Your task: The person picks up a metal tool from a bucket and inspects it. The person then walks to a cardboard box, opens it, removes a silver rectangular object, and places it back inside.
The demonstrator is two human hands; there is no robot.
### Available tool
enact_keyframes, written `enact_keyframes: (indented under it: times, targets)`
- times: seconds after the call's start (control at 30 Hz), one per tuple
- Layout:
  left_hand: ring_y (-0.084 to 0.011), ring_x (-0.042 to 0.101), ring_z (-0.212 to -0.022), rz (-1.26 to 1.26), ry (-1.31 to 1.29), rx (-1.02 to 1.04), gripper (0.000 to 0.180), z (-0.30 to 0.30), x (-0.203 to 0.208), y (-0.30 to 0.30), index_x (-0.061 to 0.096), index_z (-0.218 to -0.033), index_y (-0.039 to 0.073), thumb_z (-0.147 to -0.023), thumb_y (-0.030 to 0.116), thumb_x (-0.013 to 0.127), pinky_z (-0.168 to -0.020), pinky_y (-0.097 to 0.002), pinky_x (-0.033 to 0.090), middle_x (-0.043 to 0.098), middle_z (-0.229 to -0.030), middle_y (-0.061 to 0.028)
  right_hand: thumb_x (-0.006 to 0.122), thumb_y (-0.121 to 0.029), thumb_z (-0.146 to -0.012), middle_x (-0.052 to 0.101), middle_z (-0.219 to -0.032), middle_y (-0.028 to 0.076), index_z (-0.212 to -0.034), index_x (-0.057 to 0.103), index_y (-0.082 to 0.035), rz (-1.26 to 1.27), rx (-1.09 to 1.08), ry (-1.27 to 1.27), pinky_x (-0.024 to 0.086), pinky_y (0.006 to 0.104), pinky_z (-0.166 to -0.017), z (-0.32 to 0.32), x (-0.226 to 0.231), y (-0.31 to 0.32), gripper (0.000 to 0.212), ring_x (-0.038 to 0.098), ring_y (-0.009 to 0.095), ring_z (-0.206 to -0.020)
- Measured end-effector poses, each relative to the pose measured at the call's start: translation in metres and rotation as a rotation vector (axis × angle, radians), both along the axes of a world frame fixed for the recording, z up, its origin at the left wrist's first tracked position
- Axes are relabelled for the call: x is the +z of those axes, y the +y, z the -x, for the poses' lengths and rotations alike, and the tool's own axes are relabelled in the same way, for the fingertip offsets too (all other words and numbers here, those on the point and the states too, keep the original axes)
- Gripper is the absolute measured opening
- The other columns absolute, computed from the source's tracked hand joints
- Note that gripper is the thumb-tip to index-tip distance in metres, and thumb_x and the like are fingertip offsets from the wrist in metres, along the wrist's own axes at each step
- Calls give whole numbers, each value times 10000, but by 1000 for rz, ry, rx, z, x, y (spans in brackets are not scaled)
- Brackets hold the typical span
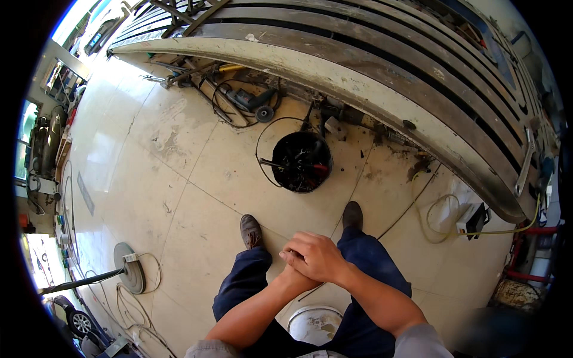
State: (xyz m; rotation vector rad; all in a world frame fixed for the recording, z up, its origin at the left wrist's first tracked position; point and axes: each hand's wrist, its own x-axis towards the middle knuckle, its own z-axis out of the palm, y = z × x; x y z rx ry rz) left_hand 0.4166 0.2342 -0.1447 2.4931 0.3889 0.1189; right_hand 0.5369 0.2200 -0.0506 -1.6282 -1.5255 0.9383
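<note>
My two hands are clasped together in front of my lap, above my parted knees. On top lies my right hand (pixel 319 253), closed over the left. Beneath it is my left hand (pixel 293 275), its fingers mostly covered. No tool shows in either one. Beyond my shoes a black bucket (pixel 300 185) stands on the floor, filled with dark hand tools, one with a red handle. Its thin wire handle (pixel 258 146) hangs out to the left. Neither hand touches the bucket.
A long slatted metal workbench (pixel 334 62) crosses the far side, with a large wrench (pixel 526 162) at its right end. An angle grinder (pixel 253 100) lies beneath its edge. Left are a round stand base (pixel 137 277) and loose cables. A yellowish hose (pixel 421 215) coils right.
</note>
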Motion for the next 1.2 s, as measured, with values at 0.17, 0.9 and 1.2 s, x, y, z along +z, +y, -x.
enact_keyframes:
  times: [0.17, 0.9, 1.2]
  targets:
    - [-303, 621, -1057, 27, 46, -51, 363, 6, 3, 4, 594, -1217, 116, -903, 282, 665, -855, -407, 518, 627, -1154, -118, 693, -273, -873, 635, -844, 74, -850, 694, -90, -115, -49, -121, 508, 410, -720, 4, 0, 2, 184, 625, 293, -821]
    - [-288, 556, -1279, 672, -150, 428, 477, -130, -19, 155, 553, -1370, 19, -1064, 366, 434, -1051, -396, 427, 604, -1367, -153, 671, -241, -902, 583, -814, 79, -842, 595, -56, -498, -205, 262, 486, 353, -692, 3, 34, -6, 209, 597, 235, -770]
    - [-377, 493, -1322, -104, 844, -285, 542, -35, -167, -21, 580, -1335, 75, -909, 393, 691, -1090, -518, 383, 483, -1466, -206, 669, -213, -895, 582, -804, 85, -851, 601, -42, -466, -213, 272, 494, 350, -689, 0, 29, -16, 189, 602, 248, -758]
